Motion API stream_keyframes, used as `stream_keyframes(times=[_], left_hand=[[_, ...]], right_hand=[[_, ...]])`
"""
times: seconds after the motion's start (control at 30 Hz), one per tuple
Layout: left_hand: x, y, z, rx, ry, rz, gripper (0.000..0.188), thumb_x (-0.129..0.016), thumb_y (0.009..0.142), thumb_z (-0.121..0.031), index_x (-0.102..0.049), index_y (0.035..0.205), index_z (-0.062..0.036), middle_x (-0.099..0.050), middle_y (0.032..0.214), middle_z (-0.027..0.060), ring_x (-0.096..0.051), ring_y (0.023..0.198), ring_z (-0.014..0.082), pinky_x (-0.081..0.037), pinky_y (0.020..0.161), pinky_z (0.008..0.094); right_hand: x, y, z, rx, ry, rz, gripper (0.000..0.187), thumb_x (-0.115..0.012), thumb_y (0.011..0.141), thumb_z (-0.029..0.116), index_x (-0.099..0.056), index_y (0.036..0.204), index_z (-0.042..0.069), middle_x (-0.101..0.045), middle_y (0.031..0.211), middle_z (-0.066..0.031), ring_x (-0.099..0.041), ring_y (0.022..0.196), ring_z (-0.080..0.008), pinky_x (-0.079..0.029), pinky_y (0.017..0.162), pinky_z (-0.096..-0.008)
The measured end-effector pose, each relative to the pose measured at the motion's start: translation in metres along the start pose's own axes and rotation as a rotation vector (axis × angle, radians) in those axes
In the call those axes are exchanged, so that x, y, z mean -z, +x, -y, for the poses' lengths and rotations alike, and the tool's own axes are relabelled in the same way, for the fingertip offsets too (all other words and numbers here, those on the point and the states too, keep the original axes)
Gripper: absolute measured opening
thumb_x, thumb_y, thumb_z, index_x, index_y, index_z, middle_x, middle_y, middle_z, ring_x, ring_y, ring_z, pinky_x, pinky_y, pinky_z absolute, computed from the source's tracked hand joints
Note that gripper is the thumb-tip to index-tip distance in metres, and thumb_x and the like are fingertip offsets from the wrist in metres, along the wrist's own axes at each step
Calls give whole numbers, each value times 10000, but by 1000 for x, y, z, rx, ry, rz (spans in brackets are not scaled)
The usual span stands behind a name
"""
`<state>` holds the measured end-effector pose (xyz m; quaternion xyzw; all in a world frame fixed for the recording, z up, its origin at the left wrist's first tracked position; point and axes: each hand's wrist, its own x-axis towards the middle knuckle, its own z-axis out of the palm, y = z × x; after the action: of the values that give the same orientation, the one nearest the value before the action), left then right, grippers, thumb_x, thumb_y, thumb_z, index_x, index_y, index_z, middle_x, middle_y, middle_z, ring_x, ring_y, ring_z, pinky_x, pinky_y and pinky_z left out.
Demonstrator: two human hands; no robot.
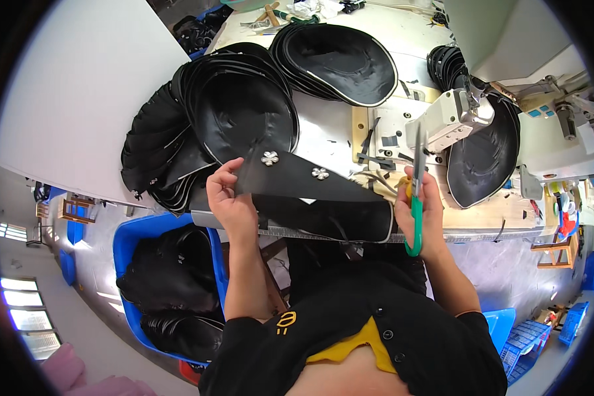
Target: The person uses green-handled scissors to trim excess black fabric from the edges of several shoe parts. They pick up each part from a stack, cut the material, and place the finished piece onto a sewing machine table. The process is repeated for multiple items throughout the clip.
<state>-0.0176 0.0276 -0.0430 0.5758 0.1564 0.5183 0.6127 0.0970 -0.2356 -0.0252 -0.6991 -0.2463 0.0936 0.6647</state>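
A black leather-like panel (290,175) with silver flower-shaped ornaments stretches between my hands over the table's front edge. My left hand (234,204) is closed on its left end, fingers curled upward. In my right hand (426,214) is a pair of scissors with a green handle (416,221), its blades pointing up and away from me. The panel's narrow right end reaches close to the right fingers; whether they touch it I cannot tell. Below the panel lies another black piece (350,221) with a pale edge, hanging near the table edge.
Stacks of black curved pieces (244,109) (343,63) stand behind my hands. A white sewing machine head (449,119) is at the right, beside another black piece (485,152). A blue bin (224,264) full of black pieces stands lower left. Black scraps (376,162) litter the machine bed.
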Motion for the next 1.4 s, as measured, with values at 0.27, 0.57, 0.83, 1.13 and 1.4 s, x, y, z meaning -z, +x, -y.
stream_keyframes(times=[0.27,0.57,0.83,1.13,1.4], left_hand=[[-35,-3,7,-16,130,92,296,-584,823,66,-424,1056,-22,-551,1090,167,-551,995,192,-448,876,286],[-28,-37,-3,161,705,394,488,-636,796,-61,-455,1244,11,-594,1040,158,-585,963,222,-457,849,320],[-30,-95,-32,507,303,579,655,-630,793,3,-291,1352,17,-505,1202,128,-495,1117,183,-406,941,305],[-43,-110,-19,671,-17,436,485,-615,816,2,-377,1239,11,-557,1122,104,-550,1002,153,-446,887,293],[-43,-112,-23,730,-8,334,422,-575,830,13,-434,1227,6,-580,1101,96,-570,985,157,-453,881,294]], right_hand=[[17,-14,3,43,-47,114,519,-615,760,-71,-440,1233,52,-484,836,-13,-487,746,-82,-428,688,-220],[30,-12,-23,220,-98,92,534,-624,750,-76,-450,1243,33,-510,828,-15,-496,741,-86,-432,675,-230],[31,-12,-30,366,-52,-8,496,-674,754,-16,-471,1205,26,-546,784,-42,-528,666,-114,-449,623,-248],[65,-24,-34,145,336,-196,473,-535,838,-17,-338,1268,-5,-532,812,-77,-541,701,-131,-463,622,-258],[77,-26,-53,136,355,-281,498,-539,836,21,-322,1284,5,-548,795,-96,-550,686,-146,-482,646,-282]])
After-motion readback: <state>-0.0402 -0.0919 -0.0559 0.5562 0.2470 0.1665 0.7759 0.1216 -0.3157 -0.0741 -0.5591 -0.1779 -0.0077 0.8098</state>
